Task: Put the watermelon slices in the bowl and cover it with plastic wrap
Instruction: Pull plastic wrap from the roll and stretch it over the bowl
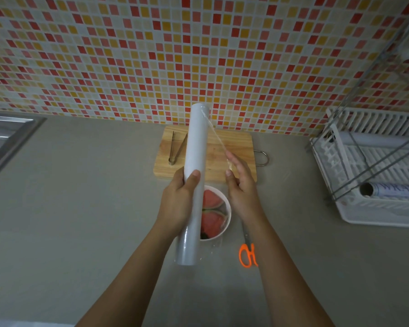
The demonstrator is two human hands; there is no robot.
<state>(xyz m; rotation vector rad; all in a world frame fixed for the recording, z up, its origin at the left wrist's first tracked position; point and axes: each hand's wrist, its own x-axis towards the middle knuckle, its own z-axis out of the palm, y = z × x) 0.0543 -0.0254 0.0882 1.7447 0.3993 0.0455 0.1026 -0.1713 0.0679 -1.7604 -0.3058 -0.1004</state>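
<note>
Gripping the plastic wrap roll [196,149] mid-length: left hand [179,204], fingers curled round it, thumb on top. The roll is held off the counter [80,208], tilted, with its far end over the cutting board [236,147] and its near end toward the camera. The right hand [241,185] is just beside the roll, not touching the left, and looks to pinch the film [216,135] edge between thumb and nearly straight fingers. The film runs taut from the roll's far end to that hand; its lower edge shows faintly near the bowl [229,217].

The white bowl sits on the counter under both hands, partly hidden by the roll, with the watermelon slices [210,199] inside. Tongs [175,149] lie on the board. Orange-handled scissors [247,256] lie right of the bowl, under the right forearm. A dish rack [375,208] at far right holds a second roll [392,190].
</note>
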